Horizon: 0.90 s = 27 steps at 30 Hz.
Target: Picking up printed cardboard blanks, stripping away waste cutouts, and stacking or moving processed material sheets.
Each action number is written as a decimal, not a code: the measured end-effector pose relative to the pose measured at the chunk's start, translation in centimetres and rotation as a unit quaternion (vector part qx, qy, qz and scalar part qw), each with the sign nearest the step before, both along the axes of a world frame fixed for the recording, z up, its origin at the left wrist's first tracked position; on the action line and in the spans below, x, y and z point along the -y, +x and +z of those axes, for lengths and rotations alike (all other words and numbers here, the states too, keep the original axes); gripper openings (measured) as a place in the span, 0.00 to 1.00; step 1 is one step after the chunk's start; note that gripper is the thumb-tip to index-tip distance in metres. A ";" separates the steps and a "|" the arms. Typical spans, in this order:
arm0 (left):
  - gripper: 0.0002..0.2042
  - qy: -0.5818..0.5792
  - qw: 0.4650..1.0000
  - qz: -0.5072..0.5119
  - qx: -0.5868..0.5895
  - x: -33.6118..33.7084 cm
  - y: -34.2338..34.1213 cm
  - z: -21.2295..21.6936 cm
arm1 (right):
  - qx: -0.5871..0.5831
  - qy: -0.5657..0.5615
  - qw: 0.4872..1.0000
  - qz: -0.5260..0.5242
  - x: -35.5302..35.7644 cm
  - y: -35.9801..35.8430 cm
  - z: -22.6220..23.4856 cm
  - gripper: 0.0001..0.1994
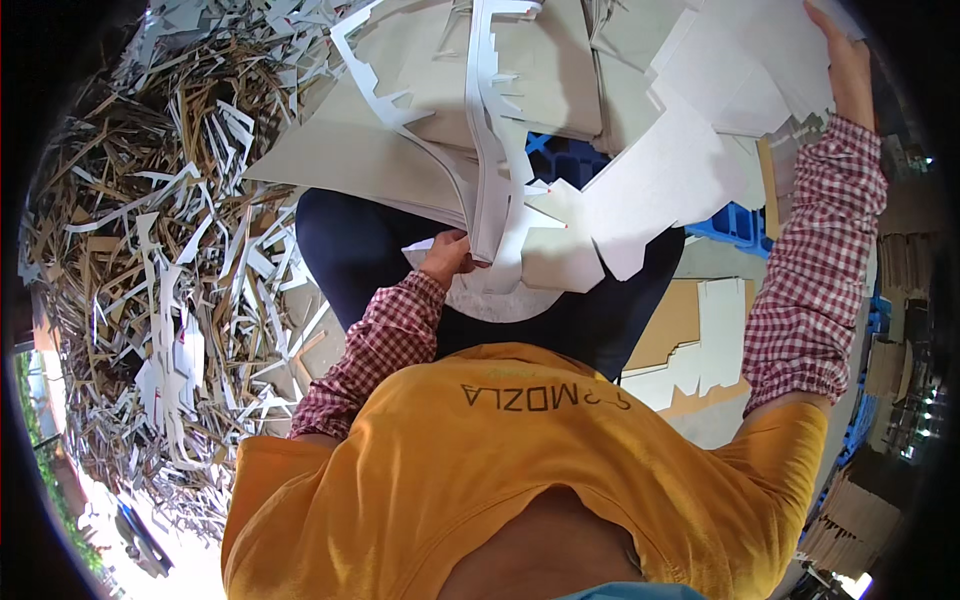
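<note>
My left hand (447, 258) is closed on the near end of a bundle of narrow cut cardboard strips (487, 150), just above my lap. The strips have jagged, notched edges and run away from me over grey cardboard sheets (400, 150). At the far right, my right hand (848, 70) is at the outer edge of large white cardboard sheets (745, 60). One digit stretches over the sheet's face, and the other fingers are mostly hidden at the edge. Between my hands, a white die-cut cardboard piece (655, 180) lies slanted, its corner over my right knee.
A big heap of paper and cardboard offcuts (150, 250) covers the left side. Blue plastic pallets (565, 160) show beneath the sheets. Brown and white cardboard pieces (690, 330) lie on the floor by my right leg. Stacked cardboard (850, 520) stands at the lower right.
</note>
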State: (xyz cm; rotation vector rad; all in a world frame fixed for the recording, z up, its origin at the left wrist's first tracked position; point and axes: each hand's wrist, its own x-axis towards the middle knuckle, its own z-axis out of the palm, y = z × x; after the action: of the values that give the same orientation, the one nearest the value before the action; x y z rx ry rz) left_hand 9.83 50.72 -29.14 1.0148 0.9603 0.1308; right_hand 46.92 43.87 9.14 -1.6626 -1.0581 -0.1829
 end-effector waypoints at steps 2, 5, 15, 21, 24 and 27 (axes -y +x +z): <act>0.21 -0.031 0.998 0.053 0.021 0.9 1.4 2.9 | 0.046 0.046 0.997 0.036 0.1 4.6 -0.8 0.17; 0.22 -0.066 0.990 0.124 0.033 0.3 1.6 1.8 | 0.029 0.012 1.000 0.000 -0.2 6.3 -1.2 0.16; 0.17 0.256 0.953 0.088 0.136 -0.4 1.8 -4.5 | -0.033 0.030 0.999 -0.022 0.5 8.1 -2.6 0.14; 0.18 -0.158 0.912 0.125 0.358 -1.2 1.3 -2.4 | -0.119 0.026 0.991 -0.063 4.3 11.6 -2.7 0.14; 0.20 -0.191 0.892 0.092 0.399 -2.0 0.0 -6.3 | -0.130 0.029 0.989 -0.057 3.2 11.7 -2.4 0.16; 0.15 0.129 0.940 0.069 0.308 -1.3 1.0 -7.1 | -0.092 0.040 0.992 -0.070 3.7 12.6 -2.3 0.17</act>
State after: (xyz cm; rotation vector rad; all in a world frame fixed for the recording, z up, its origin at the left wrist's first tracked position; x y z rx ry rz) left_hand 10.83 52.05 -36.27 1.0522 0.4396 0.6675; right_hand 59.51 40.21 6.85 -1.6463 -0.7870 -0.1573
